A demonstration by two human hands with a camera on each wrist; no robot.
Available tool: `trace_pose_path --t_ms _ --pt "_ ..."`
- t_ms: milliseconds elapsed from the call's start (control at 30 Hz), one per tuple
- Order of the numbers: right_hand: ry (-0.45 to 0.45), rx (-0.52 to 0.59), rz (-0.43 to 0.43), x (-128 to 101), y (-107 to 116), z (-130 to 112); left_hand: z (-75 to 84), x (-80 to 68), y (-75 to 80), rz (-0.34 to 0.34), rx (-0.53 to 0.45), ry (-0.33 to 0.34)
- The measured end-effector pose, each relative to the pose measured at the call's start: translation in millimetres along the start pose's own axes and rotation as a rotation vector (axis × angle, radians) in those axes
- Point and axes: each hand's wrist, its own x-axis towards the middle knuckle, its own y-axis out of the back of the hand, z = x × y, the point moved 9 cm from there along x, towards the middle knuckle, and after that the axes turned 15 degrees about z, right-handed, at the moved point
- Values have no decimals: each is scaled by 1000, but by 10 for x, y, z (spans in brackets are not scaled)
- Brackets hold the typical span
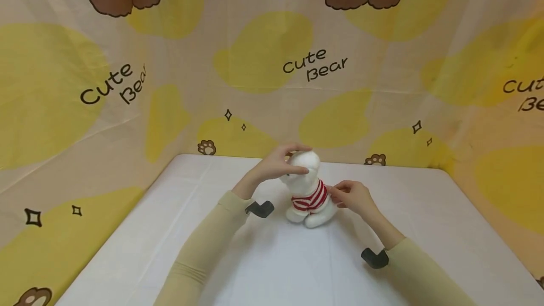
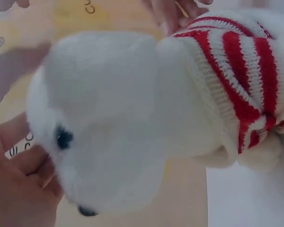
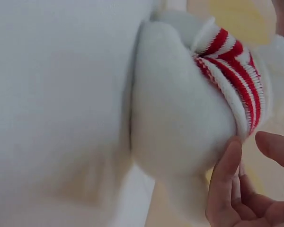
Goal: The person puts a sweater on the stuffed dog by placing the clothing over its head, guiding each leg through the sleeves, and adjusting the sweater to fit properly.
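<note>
One plush bear [image 1: 307, 188], one striped sweater [image 1: 311, 199], one table [image 1: 425, 211], two hands [image 1: 278, 164]

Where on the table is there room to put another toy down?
Bare white table lies left of the left hand and right of the right hand. The middle is crowded round the plush bear.

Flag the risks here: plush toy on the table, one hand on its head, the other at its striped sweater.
1. The left hand grips only the head of the plush toy; a pull at the sweater could tip the toy, which sits on small feet.
2. The right hand pinches the sweater's edge; the knit could stretch or snag.
3. Both wrist views are filled by white plush, so the grip points are hard to check.
</note>
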Motion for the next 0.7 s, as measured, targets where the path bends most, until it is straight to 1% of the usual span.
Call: trace_pose_path --t_ms 67,167,267,333,400,500,567,633,700 --pt "-21 -4 -7 26 -41 -1 46 10 -47 -8 51 -24" --pt "-60 -13 -29 55 -85 16 59 7 -73 0 118 -31" --pt "-75 -21 -69 62 -119 26 52 1 -84 5 150 -37" --pt "-73 -30 -78 57 -121 28 41 -9 -78 11 160 -31" --pt "-34 -80 -48 56 -81 22 25 -19 -71 18 168 -26" --pt "33 -222 47 35 58 27 -2 -34 -64 27 179 -22" --pt "59 -307 103 11 143 59 -12 -42 -72 31 185 -23" --pt "53 -339 115 -21 183 102 -20 -48 -84 33 185 -25" --pt "43 -323 96 -66 172 127 -24 -58 -87 36 182 -22"
